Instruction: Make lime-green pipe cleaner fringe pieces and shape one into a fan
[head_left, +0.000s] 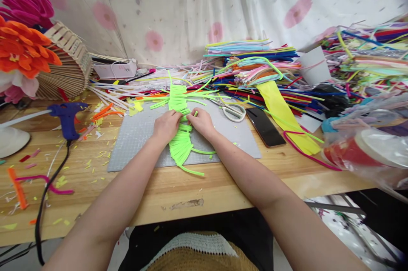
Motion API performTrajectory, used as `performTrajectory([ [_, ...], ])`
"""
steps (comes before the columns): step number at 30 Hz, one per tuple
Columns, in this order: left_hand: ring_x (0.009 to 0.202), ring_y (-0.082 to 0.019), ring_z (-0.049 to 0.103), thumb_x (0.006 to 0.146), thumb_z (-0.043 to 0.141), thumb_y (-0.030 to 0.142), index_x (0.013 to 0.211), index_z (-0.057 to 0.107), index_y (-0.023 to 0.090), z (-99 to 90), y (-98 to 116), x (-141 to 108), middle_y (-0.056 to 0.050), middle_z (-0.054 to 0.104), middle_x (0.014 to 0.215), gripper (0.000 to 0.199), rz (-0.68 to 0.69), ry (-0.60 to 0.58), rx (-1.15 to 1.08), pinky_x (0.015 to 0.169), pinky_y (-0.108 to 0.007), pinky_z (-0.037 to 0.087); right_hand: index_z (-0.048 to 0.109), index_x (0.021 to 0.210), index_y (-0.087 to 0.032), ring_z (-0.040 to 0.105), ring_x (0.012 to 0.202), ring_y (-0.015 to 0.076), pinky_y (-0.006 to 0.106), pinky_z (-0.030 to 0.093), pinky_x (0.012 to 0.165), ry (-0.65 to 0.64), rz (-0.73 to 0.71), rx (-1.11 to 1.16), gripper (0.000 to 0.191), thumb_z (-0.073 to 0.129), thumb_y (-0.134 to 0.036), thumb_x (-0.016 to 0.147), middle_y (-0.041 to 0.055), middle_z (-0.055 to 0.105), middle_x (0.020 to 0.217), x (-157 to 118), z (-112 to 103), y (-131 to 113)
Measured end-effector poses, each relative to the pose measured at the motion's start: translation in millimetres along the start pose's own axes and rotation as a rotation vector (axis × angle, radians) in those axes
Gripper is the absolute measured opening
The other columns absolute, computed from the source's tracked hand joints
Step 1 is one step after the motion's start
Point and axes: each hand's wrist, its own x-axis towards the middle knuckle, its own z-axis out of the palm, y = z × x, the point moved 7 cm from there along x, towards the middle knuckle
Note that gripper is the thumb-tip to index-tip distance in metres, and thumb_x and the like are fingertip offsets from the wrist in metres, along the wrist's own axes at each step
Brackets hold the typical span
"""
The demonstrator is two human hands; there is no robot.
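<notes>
Stems (pixel 181 145), bright green, lie across the mat (pixel 127 135) on the bench (pixel 134 203), clamped midway in the grip of left hand (pixel 167 126) and right hand (pixel 201 122); scissors (pixel 234 112) rest just right, the curtain (pixel 191 11) hanging far behind.

Bright, diffuse, cool light with soft shadows; plastic at right glares, edges stretch, and the hands blur slightly.

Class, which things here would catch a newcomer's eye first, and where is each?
Probably the bright green fringed strip, held in the left hand and right hand over the grey cutting mat. Next, perhaps, the big orange flower at the far left, and the heap of coloured stems behind the mat.
</notes>
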Motion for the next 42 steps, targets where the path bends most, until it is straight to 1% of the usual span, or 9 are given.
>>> performTrajectory([
  [2,0.099,-0.021,0.054,0.084,0.042,0.018,0.101,0.06,0.023,-1.0,4.2,2.3,-0.006,0.062,0.101,0.025,0.031,0.009,-0.004,0.073,-0.03,0.041,0.046,0.063,-0.019,0.051,0.053,0.0111,0.024,0.041,0.056,-0.01,-0.022,0.03,0.01,0.054,-0.024,0.069,-0.0026,0.058,0.055,1.9,1.6,0.5],
  [5,0.097,-0.022,0.054,0.081,0.046,0.018,0.098,0.06,0.021,-0.8,3.8,5.2,-0.007,0.063,0.098,0.022,0.003,0.003,-0.037,0.075,-0.031,0.041,0.047,0.073,-0.019,0.052,0.051,0.0095,0.023,0.043,0.053,-0.097,-0.026,0.218,0.016,0.06,-0.025,0.067,-0.0042,0.058,0.058,3.9,4.8,3.0],
  [9,0.094,-0.021,0.056,0.081,0.045,0.019,0.097,0.058,0.019,1.6,-1.5,6.2,-0.006,0.064,0.097,0.021,-0.069,-0.035,-0.095,0.074,-0.03,0.041,0.043,0.086,-0.02,0.056,0.054,0.009,0.023,0.048,0.054,-0.283,0.059,0.532,0.04,0.07,-0.015,0.057,-0.0062,0.059,0.063,2.0,5.5,3.8],
  [12,0.095,-0.02,0.057,0.082,0.042,0.019,0.098,0.057,0.019,1.9,-4.3,5.7,-0.005,0.064,0.1,0.022,-0.104,-0.05,-0.122,0.074,-0.029,0.041,0.041,0.088,-0.02,0.059,0.057,0.0091,0.022,0.05,0.055,-0.346,0.105,0.63,0.046,0.074,-0.016,0.056,-0.0056,0.061,0.064,-0.1,3.8,2.5],
  [18,0.087,-0.018,0.06,0.084,0.04,0.023,0.102,0.053,0.021,6.1,-8.0,4.0,-0.005,0.065,0.096,0.022,-0.165,-0.083,-0.151,0.07,-0.028,0.041,0.042,0.085,-0.02,0.049,0.042,0.0063,0.018,0.042,0.043,-0.365,0.032,0.442,0.034,0.067,-0.016,0.063,-0.0109,0.052,0.049,1.8,15.2,2.4],
  [22,0.087,-0.018,0.061,0.085,0.041,0.023,0.104,0.052,0.021,8.0,-9.9,2.8,-0.004,0.066,0.098,0.022,-0.186,-0.046,-0.214,0.069,-0.027,0.041,0.043,0.083,-0.019,0.048,0.041,0.0071,0.017,0.037,0.042,-0.349,-0.06,0.292,0.028,0.061,-0.011,0.063,-0.011,0.049,0.046,3.4,19.5,1.8],
  [28,0.083,-0.016,0.061,0.083,0.043,0.022,0.102,0.052,0.02,7.5,-13.9,1.2,-0.003,0.066,0.098,0.021,-0.218,0.014,-0.304,0.069,-0.027,0.041,0.042,0.081,-0.019,0.047,0.04,0.0073,0.018,0.036,0.042,-0.389,-0.082,0.276,0.026,0.057,-0.009,0.062,-0.0116,0.047,0.045,2.8,20.9,0.1],
  [34,0.08,-0.015,0.06,0.082,0.044,0.022,0.1,0.052,0.02,6.7,-14.7,0.0,-0.003,0.066,0.097,0.02,-0.225,0.032,-0.333,0.067,-0.026,0.041,0.044,0.08,-0.019,0.049,0.041,0.0076,0.019,0.036,0.043,-0.364,-0.08,0.221,0.025,0.056,-0.01,0.061,-0.0112,0.048,0.045,4.0,20.2,2.0],
  [42,0.081,-0.016,0.06,0.082,0.044,0.024,0.098,0.056,0.021,0.7,-7.7,-0.2,-0.003,0.066,0.094,0.02,-0.18,0.014,-0.227,0.067,-0.027,0.041,0.043,0.081,-0.019,0.049,0.043,0.0082,0.019,0.037,0.044,-0.328,-0.066,0.204,0.025,0.058,-0.012,0.062,-0.0105,0.048,0.047,5.2,19.7,4.8],
])
